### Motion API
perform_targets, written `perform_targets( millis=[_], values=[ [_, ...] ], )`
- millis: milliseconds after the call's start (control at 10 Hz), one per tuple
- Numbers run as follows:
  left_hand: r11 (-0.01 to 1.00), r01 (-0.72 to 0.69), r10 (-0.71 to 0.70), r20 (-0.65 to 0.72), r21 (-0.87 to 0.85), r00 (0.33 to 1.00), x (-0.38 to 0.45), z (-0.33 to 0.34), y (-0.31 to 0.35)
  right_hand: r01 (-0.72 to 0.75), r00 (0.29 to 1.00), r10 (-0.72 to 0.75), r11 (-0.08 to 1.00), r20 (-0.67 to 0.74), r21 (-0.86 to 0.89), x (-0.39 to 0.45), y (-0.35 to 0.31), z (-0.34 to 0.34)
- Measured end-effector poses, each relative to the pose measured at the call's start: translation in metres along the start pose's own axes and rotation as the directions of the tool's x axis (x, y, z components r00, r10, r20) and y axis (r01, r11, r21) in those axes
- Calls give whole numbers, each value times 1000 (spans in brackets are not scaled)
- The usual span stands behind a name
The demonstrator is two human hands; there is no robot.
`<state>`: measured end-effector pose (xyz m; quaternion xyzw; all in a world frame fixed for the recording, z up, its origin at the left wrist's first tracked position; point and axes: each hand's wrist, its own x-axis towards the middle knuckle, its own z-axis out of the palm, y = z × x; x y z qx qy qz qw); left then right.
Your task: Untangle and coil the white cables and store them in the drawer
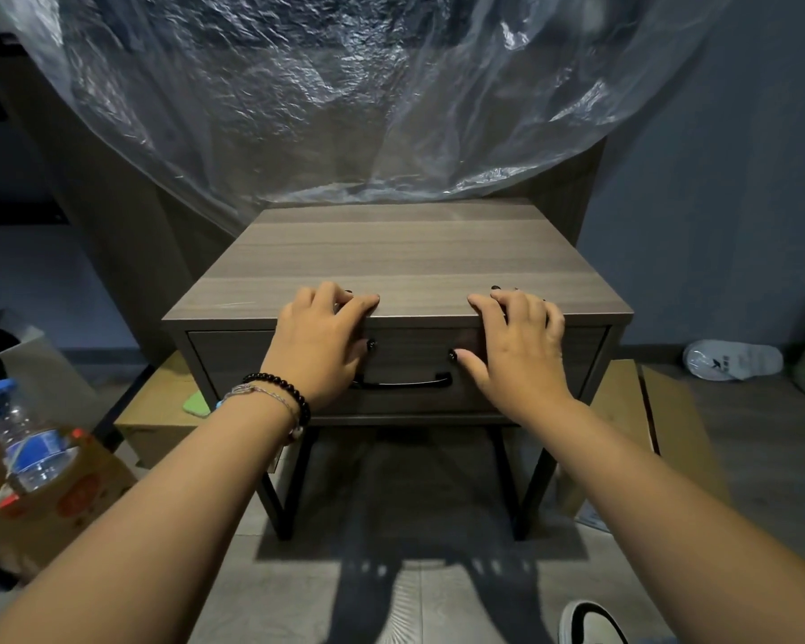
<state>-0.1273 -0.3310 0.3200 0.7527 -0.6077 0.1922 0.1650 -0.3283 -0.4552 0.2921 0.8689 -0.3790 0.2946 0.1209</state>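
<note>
A grey wooden nightstand (391, 253) stands in front of me with its single drawer (419, 360) shut. A black bar handle (405, 382) runs across the drawer front. My left hand (319, 346) rests on the front edge of the top, fingers over the top surface and thumb against the drawer front. My right hand (514, 346) lies the same way a little to the right, thumb on the drawer front. Neither hand holds anything. No white cables are in sight.
Clear plastic sheeting (345, 95) hangs behind the nightstand. A water bottle (26, 439) stands in a cardboard box at the left. More cardboard boxes (159, 416) sit beside the legs on both sides. A white slipper (733, 360) lies at the right wall.
</note>
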Motion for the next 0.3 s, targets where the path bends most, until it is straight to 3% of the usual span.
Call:
perform_targets(
  millis=[100, 300],
  values=[
    [1000, 13, -11, 76, -25, 997, -1, -9, 3, -5, 991, -1, 999, 134, 44, 3, 4, -14],
    [995, 47, -30, 177, -92, 984, -7, -33, 20, -84, 954, -22, 938, 300, 337, 6, 7, -55]
  ],
)
